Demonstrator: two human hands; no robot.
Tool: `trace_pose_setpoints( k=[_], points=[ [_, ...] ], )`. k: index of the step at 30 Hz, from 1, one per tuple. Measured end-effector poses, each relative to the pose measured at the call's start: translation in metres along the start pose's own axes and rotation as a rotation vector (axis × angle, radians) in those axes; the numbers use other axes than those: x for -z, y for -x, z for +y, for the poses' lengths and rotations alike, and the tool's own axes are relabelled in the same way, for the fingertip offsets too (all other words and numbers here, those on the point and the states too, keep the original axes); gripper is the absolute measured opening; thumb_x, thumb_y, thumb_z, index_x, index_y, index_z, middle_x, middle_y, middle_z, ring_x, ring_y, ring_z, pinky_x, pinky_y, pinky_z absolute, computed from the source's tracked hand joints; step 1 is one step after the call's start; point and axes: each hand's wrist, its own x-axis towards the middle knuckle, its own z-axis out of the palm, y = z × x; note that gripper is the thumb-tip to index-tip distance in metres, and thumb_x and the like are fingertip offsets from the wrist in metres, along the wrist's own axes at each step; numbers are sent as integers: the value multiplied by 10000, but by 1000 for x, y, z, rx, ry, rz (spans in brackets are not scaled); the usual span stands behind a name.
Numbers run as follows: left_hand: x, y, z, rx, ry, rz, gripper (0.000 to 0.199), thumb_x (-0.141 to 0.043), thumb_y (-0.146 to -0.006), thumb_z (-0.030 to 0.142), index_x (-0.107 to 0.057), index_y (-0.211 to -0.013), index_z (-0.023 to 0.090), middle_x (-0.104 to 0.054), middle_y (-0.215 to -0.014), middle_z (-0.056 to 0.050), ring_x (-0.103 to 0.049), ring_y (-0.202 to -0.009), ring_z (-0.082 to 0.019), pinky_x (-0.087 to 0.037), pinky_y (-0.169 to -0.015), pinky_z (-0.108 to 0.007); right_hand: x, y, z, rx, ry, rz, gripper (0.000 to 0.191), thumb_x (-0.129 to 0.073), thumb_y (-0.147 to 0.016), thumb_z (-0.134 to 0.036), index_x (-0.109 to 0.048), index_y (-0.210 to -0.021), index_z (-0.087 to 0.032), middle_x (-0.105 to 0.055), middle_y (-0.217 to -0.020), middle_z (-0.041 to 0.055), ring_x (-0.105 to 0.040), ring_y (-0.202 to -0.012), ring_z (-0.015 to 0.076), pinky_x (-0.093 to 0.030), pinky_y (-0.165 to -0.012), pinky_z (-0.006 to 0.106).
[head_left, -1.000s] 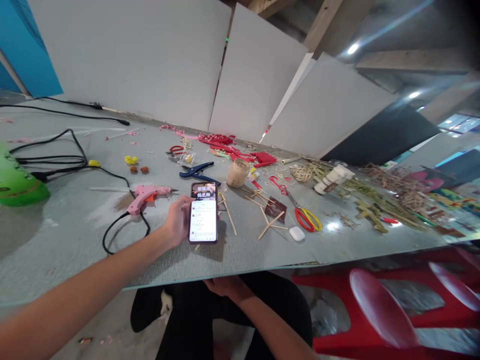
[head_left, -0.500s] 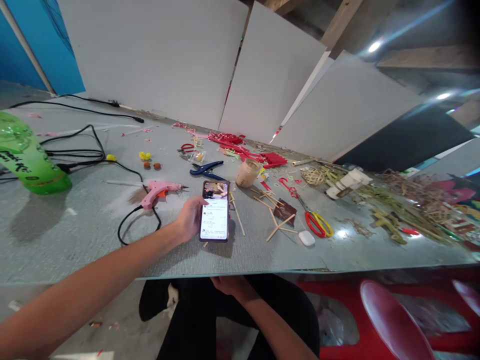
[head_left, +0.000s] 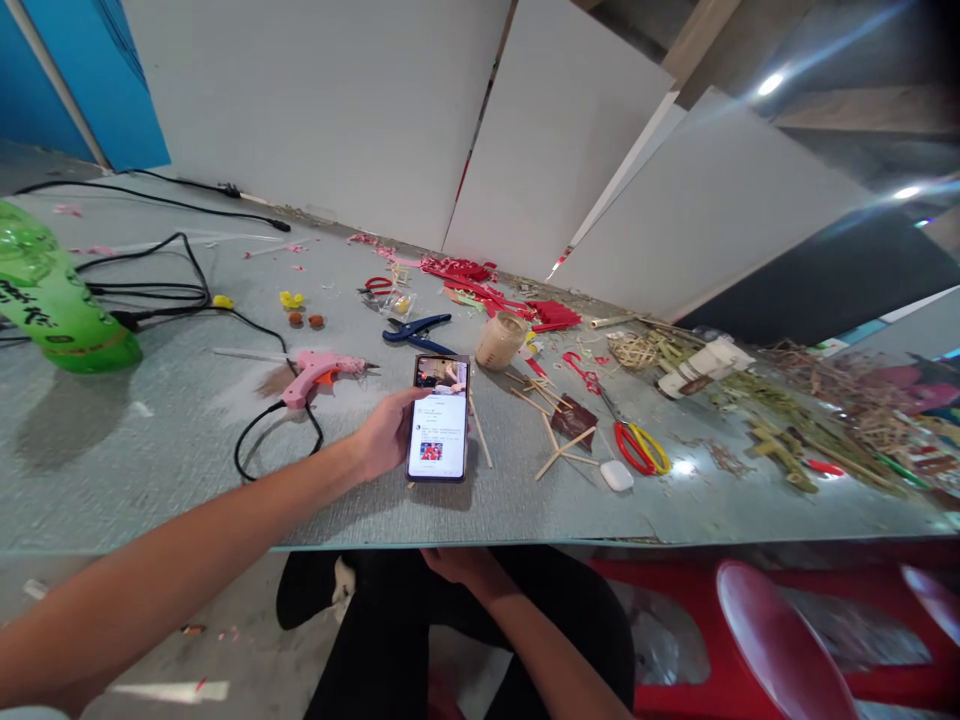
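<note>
My left hand (head_left: pixel 386 437) is closed around a smartphone (head_left: pixel 437 430), held upright above the table with its lit screen toward me. The thumb lies over the screen, which shows a picture at the top and lines of text below. Low at the table's front edge, my right hand (head_left: pixel 459 564) rests by my lap, its fingers mostly hidden under the edge. Left of the phone lies a pink glue gun (head_left: pixel 315 377) with a black cord. Behind the phone are blue-handled cutters (head_left: pixel 417 331) and a jar (head_left: pixel 501 341). Thin wooden sticks (head_left: pixel 564 452) lie to its right.
A green bottle (head_left: pixel 64 310) stands at the left beside coiled black cable. Rightward are scissors (head_left: pixel 637 447), a white case (head_left: pixel 616 476), a brown packet (head_left: pixel 574 424) and dried plant stems (head_left: pixel 780 420). Red scraps (head_left: pixel 480 290) lie at the back; a red stool (head_left: pixel 784 640) stands below.
The phone and my left hand have shifted slightly right. The text on the screen has scrolled, with a small red picture now showing. The thumb has moved up a little. My right hand stays put.
</note>
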Motion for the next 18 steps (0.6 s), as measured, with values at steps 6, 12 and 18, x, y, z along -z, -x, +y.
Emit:
trace_pose_setpoints(
  k=[6, 12, 18],
  points=[
    [5, -4, -2, -2, 10, 4, 404, -524, -956, 307, -666, -1252, 71, -785, -1106, -173, -775, -949, -296, -601, -890, -416, -2, -2, 1, 5, 0, 0, 422, -541, -1016, -375, -653, -1379, -193, -698, -1363, 124, -597, -1354, 309, -390, -1239, 482],
    [5, -5, -1, 0, 24, -13, 455, -493, -978, 305, -645, -1324, 52, -767, -1168, -192, -767, -992, -304, -597, -908, -422, -2, -1, 1, 5, -4, 14, 453, -569, -1008, -380, -626, -1417, -192, -664, -1415, 129, -585, -1369, 319, -355, -1264, 479],
    [6, -5, -1, 8, 2, -46, 465, -510, -974, 340, -639, -1335, 77, -753, -1217, -187, -756, -1027, -312, -556, -992, -454, -5, 2, 3, 0, -19, 12, 461, -554, -1014, -414, -629, -1413, -196, -640, -1445, 144, -549, -1406, 341, -384, -1238, 513]
  ],
)
